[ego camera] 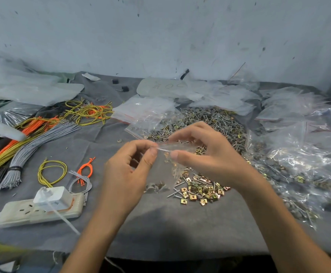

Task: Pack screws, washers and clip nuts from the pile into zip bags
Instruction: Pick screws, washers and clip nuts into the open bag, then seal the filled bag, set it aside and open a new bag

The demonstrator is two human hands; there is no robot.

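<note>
My left hand (129,170) and right hand (206,156) both pinch the top edge of a small clear plastic zip bag (166,168), hanging just left of the brass clip-nut-and-screw pile (202,190); bare grey cloth (170,229) spreads nearer than that pile.

The zip bag (165,167) is motion-blurred, contents indistinct, possibly clip nuts. The right hand (206,154) hides part of the pile (215,119). Writing on the white card (160,87) is illegible. Left edge cuts the wire bundle (23,150).

A clear zip bag (165,170) hangs upright above the desk (160,229), grey washers (155,187) at its bottom; brass clip nuts (202,194) and screws (173,194) lie heaped just right of it.
</note>
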